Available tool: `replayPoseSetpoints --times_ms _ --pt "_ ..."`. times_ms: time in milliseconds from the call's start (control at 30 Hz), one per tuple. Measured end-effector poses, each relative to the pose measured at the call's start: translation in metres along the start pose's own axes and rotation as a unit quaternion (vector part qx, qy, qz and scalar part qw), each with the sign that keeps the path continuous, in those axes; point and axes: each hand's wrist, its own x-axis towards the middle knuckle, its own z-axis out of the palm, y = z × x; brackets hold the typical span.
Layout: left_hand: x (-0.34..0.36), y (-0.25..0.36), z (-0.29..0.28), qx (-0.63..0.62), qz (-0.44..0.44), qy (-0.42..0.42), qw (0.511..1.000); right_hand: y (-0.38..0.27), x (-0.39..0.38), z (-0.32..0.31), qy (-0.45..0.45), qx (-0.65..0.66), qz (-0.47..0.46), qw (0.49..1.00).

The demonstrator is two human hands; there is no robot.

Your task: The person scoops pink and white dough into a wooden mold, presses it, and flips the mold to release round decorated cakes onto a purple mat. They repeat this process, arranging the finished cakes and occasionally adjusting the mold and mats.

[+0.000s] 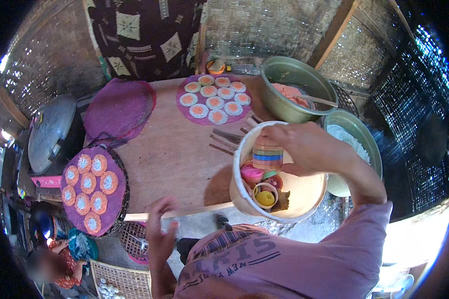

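Note:
My right hand (304, 147) grips a stack of coloured rings (268, 158) inside a large cream bucket (314, 197). Beneath it lie a pink object (251, 173), a small cup with a yellow item (265, 198) and other small pieces. My left hand (162, 226) hangs empty at the table's front edge, fingers apart and slightly blurred. At the left, a purple round sheet (90, 214) holds several orange discs with white centres; a similar sheet (189, 79) at the back holds several white discs with orange centres. Flat sticks (224, 142) lie beside the bucket.
The wooden table (159, 159) also holds purple sheets (115, 107). Two green basins (297, 65) (354, 179), one with pink mixture, one with white, stand right. A lidded pot (52, 129) is left. A person (67, 264) sits low by a woven tray (129, 279).

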Motion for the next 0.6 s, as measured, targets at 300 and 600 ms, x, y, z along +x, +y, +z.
replayPoseSetpoints --times_ms 300,600 --pt "0.039 0.035 -0.002 0.039 0.381 -0.201 0.901 -0.155 0.010 0.026 0.005 0.579 0.026 0.815" --pt "-0.012 -0.008 -0.177 0.155 0.039 0.034 0.987 -0.302 0.189 0.131 0.187 0.530 -0.003 0.827"
